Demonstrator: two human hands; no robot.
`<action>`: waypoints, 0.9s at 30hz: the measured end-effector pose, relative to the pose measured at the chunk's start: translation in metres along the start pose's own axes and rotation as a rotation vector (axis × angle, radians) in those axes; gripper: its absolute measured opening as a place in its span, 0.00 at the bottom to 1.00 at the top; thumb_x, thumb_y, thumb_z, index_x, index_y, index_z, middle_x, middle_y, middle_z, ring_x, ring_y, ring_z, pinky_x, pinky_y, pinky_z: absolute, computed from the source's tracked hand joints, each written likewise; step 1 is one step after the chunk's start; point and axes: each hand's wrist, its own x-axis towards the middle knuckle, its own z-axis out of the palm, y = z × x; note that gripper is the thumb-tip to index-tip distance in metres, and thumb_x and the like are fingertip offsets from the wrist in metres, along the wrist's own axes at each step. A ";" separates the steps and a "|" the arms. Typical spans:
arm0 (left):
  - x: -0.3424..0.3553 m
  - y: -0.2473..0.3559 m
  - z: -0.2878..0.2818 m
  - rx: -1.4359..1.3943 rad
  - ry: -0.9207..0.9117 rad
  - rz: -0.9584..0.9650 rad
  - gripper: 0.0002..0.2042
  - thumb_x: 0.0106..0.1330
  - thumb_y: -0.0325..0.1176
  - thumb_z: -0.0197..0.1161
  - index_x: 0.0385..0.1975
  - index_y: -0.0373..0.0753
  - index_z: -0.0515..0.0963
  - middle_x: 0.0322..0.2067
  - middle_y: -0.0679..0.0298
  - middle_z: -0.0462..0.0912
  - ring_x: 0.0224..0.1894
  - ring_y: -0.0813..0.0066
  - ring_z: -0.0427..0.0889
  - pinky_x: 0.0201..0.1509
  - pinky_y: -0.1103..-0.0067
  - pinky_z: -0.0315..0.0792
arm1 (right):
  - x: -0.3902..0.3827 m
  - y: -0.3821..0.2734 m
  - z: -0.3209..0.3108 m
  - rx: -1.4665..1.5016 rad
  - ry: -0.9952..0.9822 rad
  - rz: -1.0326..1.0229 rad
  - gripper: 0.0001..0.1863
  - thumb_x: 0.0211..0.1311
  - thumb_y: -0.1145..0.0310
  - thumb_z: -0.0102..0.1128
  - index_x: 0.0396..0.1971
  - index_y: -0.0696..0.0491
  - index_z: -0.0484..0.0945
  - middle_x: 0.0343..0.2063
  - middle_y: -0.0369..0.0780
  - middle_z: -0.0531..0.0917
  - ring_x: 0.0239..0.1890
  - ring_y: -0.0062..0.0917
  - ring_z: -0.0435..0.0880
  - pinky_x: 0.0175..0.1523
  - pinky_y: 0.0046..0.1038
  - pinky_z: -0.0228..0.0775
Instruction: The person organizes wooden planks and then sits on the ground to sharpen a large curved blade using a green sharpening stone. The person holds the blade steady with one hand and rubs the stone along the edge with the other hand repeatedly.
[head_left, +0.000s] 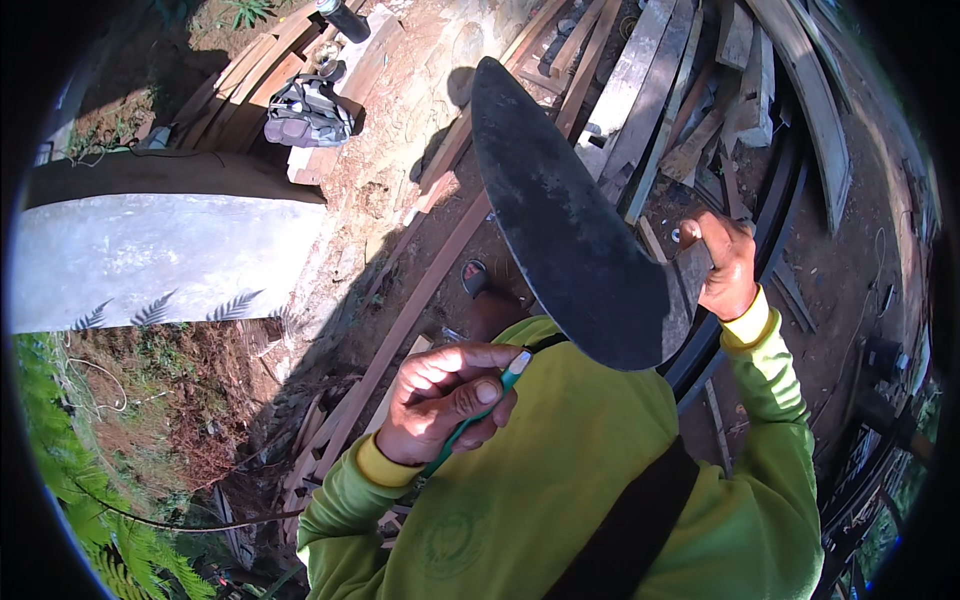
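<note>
In my right hand is a broad, dark machete with a curved edge. Its wide blade slants up and left across the middle of the view, and my fingers close around its narrow base; the handle is mostly hidden. My left hand pinches a slim green stick, which looks like a pencil, in front of my chest. The pencil's pale end points up and right, past my fingertips. A small gap shows between that end and the blade.
Long wooden planks lie piled beyond the machete, and dark rails run along the right. A grey backpack and a dark bottle rest on boards at the upper left. A pale slab stands left, above green ferns.
</note>
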 end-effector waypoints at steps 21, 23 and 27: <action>0.013 -0.017 -0.005 0.311 -0.208 -0.020 0.15 0.61 0.27 0.57 0.48 0.29 0.72 0.46 0.55 0.77 0.48 0.72 0.76 0.52 0.79 0.69 | 0.003 -0.033 0.018 0.074 -0.113 -0.414 0.08 0.37 0.69 0.61 0.18 0.53 0.72 0.14 0.37 0.69 0.16 0.28 0.72 0.22 0.28 0.62; 0.013 -0.023 -0.008 0.338 -0.226 0.042 0.15 0.62 0.27 0.56 0.47 0.29 0.72 0.46 0.55 0.77 0.48 0.70 0.76 0.52 0.79 0.69 | 0.004 -0.033 0.017 0.091 -0.125 -0.403 0.07 0.37 0.69 0.61 0.17 0.53 0.71 0.14 0.37 0.69 0.16 0.28 0.72 0.22 0.28 0.62; 0.014 -0.026 -0.012 0.336 -0.226 0.096 0.14 0.62 0.26 0.56 0.47 0.29 0.72 0.42 0.55 0.78 0.42 0.71 0.76 0.45 0.80 0.69 | 0.007 -0.033 0.015 0.111 -0.143 -0.414 0.08 0.36 0.69 0.61 0.17 0.52 0.72 0.14 0.37 0.69 0.16 0.27 0.72 0.22 0.28 0.62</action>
